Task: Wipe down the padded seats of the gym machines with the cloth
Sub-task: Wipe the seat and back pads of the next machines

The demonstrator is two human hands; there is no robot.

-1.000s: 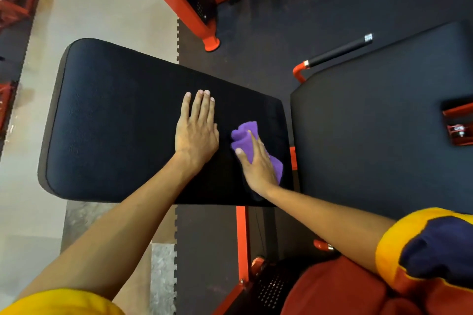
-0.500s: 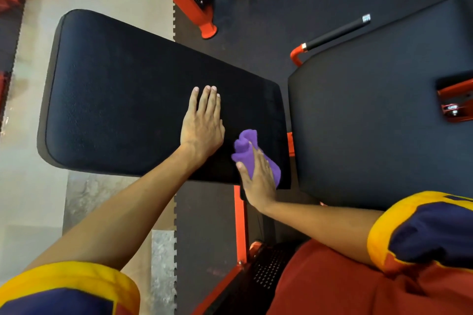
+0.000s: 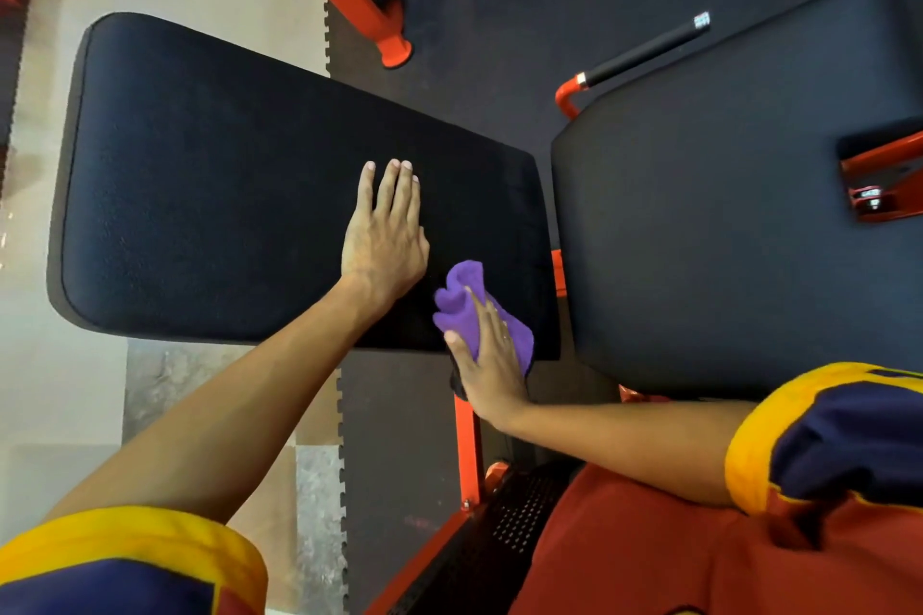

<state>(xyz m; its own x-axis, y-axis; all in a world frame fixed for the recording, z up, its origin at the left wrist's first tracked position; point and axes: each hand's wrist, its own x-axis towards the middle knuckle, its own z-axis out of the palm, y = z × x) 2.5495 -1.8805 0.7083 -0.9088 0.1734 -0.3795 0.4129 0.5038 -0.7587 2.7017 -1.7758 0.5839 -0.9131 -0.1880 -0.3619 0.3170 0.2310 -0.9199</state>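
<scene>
Flagging risk: bunched purple cloth (image 3: 464,300) is sitting at the 5 o'clock corner of the long black padded bench seat (image 3: 200,195), so a stroke could be sliding off the edge. Left hand (image 3: 384,235) is lying flat on the pad, fingers straight, holding nothing. Right hand (image 3: 492,365) is pressing the cloth under straight fingers, heel overhanging the edge.

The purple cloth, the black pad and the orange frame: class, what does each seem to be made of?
The cloth looks like soft fuzzy fabric, perhaps microfibre: matt nap, bunched folds. The pad seems vinyl or leatherette over padding: fine grain, faint sheen, seamed rim. The frame is probably painted metal: smooth glossy orange, straight rigid bars.
</scene>
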